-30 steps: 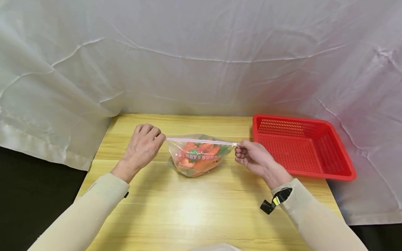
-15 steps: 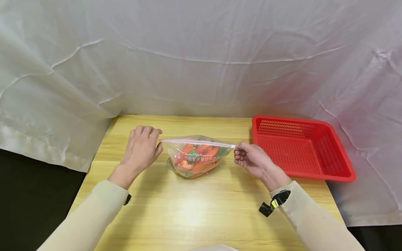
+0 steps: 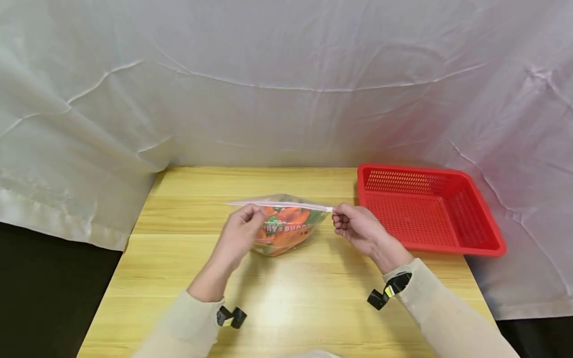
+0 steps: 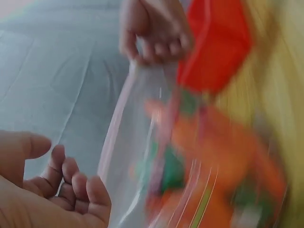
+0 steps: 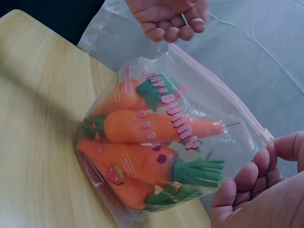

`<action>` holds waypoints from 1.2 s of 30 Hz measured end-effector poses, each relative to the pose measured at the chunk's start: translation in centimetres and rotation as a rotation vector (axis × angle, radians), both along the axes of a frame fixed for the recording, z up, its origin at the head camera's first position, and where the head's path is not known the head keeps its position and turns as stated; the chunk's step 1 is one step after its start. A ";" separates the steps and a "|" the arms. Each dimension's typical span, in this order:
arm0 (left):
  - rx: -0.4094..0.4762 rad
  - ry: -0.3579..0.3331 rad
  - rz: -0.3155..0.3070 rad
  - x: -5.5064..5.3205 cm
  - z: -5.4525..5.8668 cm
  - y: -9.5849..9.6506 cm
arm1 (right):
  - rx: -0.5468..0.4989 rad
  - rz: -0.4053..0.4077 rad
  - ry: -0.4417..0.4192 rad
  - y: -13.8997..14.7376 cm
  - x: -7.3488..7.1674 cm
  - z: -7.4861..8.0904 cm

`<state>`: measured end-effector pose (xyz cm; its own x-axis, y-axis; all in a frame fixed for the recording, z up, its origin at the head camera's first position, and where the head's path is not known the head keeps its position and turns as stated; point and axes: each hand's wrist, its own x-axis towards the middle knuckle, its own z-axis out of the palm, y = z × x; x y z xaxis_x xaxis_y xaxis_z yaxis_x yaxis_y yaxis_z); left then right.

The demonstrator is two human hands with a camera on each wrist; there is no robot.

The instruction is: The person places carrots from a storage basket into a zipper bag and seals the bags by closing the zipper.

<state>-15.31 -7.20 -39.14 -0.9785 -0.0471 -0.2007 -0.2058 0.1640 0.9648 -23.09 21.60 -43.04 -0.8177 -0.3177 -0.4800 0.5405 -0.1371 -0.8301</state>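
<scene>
A clear zip bag printed with pink lettering stands on the table, holding several orange carrots with green tops. Its pale pink zip strip runs across the top. My right hand pinches the strip's right end, at the white slider. In front of the bag's left part is my left hand; in the left wrist view its thumb and loosely bent fingers are apart with nothing between them. The strip's left end sticks out free behind this hand.
A red perforated basket sits at the back right of the wooden table, close to my right hand. Light grey cloth hangs behind and at both sides. Something white shows at the bottom edge.
My left hand has let go of the strip's left end and moved right, in front of the bag. The right hand keeps its pinch nearly in place.
</scene>
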 end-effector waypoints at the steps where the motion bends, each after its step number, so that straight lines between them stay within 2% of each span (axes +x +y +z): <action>1: 0.093 -0.026 -0.003 -0.1 -0.2 0.8 | 0.007 0.002 0.003 0.0 0.0 0.0; 4: 0.301 -0.106 -0.030 -0.7 -1.2 3.3 | 0.016 0.013 0.006 0.0 0.1 -0.1; 9: 0.479 -0.225 -0.116 -1.7 -2.8 6.8 | -0.002 0.028 -0.006 -0.1 0.2 0.0; 11: 0.527 -0.267 -0.124 -2.1 -3.2 7.7 | -0.008 0.027 -0.010 0.0 0.3 0.1; 13: 0.576 -0.311 -0.104 -2.6 -3.5 8.6 | -0.010 0.021 -0.012 0.0 0.3 0.2; 17: 0.616 -0.356 -0.068 -3.3 -3.6 10.0 | -0.005 0.020 -0.008 0.1 0.4 0.3; 20: 0.621 -0.368 -0.063 -3.7 -3.6 10.7 | 0.010 0.028 -0.002 0.2 0.3 0.3; 27: 0.618 -0.384 -0.027 -4.4 -3.6 11.3 | 0.050 0.041 0.010 0.1 0.4 0.3; 36: 0.576 -0.381 -0.052 -4.8 -3.8 11.5 | 0.047 0.038 0.008 0.3 0.4 0.1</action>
<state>-20.14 4.31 -42.98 -0.8332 0.2157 -0.5092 -0.5530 -0.3343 0.7632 -22.70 21.93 -42.94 -0.8091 -0.3263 -0.4887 0.5381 -0.0772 -0.8393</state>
